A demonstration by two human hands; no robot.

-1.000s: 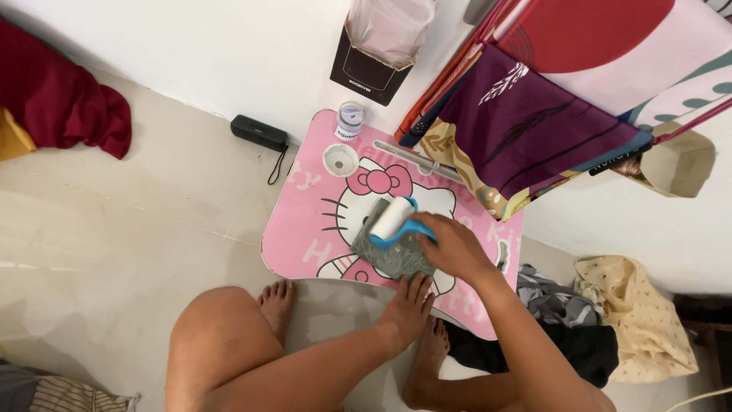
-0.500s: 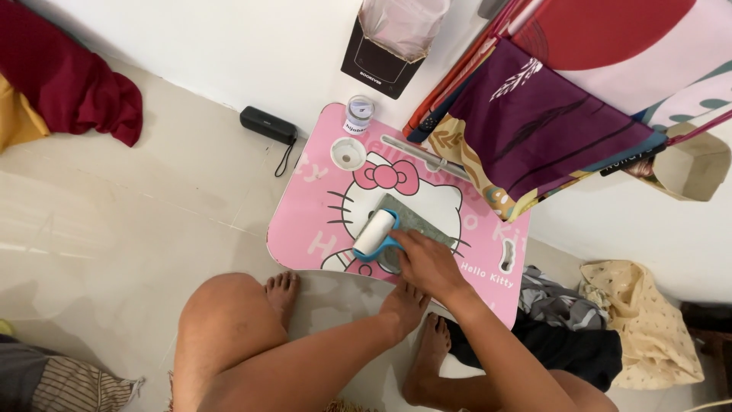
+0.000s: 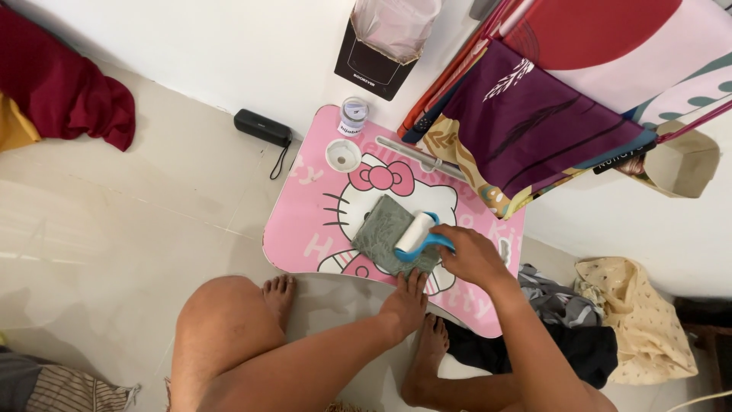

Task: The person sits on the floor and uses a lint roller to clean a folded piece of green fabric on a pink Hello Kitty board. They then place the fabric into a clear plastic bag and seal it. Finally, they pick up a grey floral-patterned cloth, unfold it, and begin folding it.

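A small pink lap table (image 3: 305,221) with a cartoon cat print stands on the floor in front of me. On it lies a grey-green patterned cloth (image 3: 385,229). My right hand (image 3: 473,255) grips the blue handle of a lint roller (image 3: 415,233), whose white roll rests on the cloth. My left hand (image 3: 408,301) lies flat with its fingers pressing the near edge of the cloth at the table's front. My knee and bare feet show below the table.
A white lid (image 3: 343,155), a small jar (image 3: 353,114) and a long flat tool (image 3: 415,154) sit at the table's back. A black speaker (image 3: 261,127) lies on the floor. Hanging fabrics (image 3: 534,114) crowd the right; clothes (image 3: 633,320) lie beside it, red cloth (image 3: 69,84) far left.
The lint roller has travelled over the cloth, from its far end toward me and then out to its right side. My left hand has stayed on the cloth's near edge.
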